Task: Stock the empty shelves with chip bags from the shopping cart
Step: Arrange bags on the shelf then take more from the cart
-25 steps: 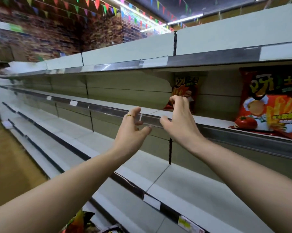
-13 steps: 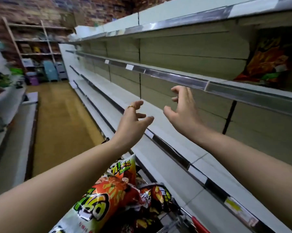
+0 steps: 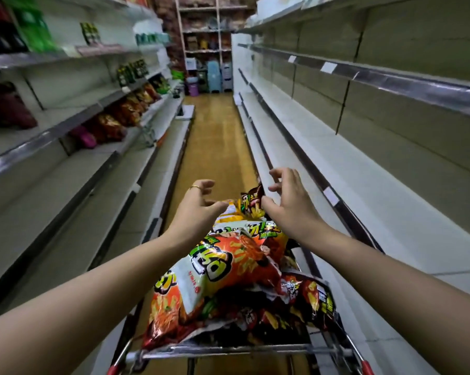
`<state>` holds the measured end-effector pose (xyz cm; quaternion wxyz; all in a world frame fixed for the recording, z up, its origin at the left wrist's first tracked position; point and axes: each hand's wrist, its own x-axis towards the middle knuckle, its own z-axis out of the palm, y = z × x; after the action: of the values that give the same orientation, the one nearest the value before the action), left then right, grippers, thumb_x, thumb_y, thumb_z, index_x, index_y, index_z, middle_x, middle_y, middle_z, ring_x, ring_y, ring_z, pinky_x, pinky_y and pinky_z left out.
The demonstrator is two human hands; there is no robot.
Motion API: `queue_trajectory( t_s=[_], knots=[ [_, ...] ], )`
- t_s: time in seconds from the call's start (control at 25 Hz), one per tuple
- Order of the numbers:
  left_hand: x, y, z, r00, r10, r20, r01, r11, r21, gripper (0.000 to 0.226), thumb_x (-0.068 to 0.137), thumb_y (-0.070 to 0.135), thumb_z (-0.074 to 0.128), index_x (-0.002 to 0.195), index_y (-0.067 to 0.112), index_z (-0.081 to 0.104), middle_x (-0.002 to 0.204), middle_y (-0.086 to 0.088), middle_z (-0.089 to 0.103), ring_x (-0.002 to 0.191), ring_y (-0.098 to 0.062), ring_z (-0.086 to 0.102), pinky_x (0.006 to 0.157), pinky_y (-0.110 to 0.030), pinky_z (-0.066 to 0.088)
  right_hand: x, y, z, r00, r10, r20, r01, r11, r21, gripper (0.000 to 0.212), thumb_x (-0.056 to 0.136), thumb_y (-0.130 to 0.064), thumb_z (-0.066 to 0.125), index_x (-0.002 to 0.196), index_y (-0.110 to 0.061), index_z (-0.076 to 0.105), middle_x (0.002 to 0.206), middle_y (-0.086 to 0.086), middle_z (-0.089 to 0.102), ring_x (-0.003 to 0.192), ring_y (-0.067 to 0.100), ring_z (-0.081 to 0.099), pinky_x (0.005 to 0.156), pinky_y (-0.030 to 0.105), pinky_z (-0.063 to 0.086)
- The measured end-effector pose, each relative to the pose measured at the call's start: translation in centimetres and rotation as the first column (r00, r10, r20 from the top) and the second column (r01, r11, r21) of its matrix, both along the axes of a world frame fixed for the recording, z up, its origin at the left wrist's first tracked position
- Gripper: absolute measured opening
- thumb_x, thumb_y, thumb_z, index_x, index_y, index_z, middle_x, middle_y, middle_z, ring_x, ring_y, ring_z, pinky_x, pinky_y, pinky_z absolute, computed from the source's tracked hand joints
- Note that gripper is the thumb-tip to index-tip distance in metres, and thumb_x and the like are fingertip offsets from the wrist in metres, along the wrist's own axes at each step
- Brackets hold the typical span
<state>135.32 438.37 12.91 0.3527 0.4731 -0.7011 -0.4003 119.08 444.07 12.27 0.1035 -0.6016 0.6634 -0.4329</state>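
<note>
Two hands that half a second ago hung before the bare shelf edge are now lower, over the shopping cart [image 3: 228, 349], and the view has swung from the shelf face to look straight down the aisle. The chip bags [image 3: 223, 266], then only a corner at the bottom of the picture, now show as a full heap in the cart, with a big orange-and-white bag on top.

The left hand [image 3: 194, 209] reaches forward, palm down, above the far part of the heap. Its fingers [image 3: 206, 183] are spread and loosely bent, holding nothing, and one wears a ring [image 3: 194, 187]. The right hand [image 3: 288, 209] is beside it, fingers likewise spread and slightly curled, with the thumb near the upright top of a dark bag [image 3: 251, 201] at the cart's far end. It seems just short of touching, though blur makes that uncertain.

The empty shelves [image 3: 363, 185] run along the right. The stocked shelves [image 3: 114, 112] on the left are smeared by motion and their packs are unreadable. The cart's red handle ends are cut off at the bottom edge.
</note>
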Motion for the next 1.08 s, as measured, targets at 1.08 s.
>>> queue_trajectory(
  t_s=[1.08],
  knots=[
    [5.1, -7.7, -3.9, 0.942, 0.199, -0.271, -0.078, 0.913, 0.4, 0.037, 0.096, 0.035, 0.047, 0.113, 0.002, 0.047, 0.087, -0.007, 0.055, 0.068, -0.015, 0.053, 0.058, -0.021, 0.051, -0.1, -6.8, -7.7, 0.866, 0.403, 0.297, -0.486, 0.819, 0.306, 0.081, 0.057, -0.025, 0.089, 0.125, -0.036, 0.047, 0.116, -0.009, 0.063, 0.107, 0.007, 0.06, 0.098, 0.035, 0.047]
  ],
)
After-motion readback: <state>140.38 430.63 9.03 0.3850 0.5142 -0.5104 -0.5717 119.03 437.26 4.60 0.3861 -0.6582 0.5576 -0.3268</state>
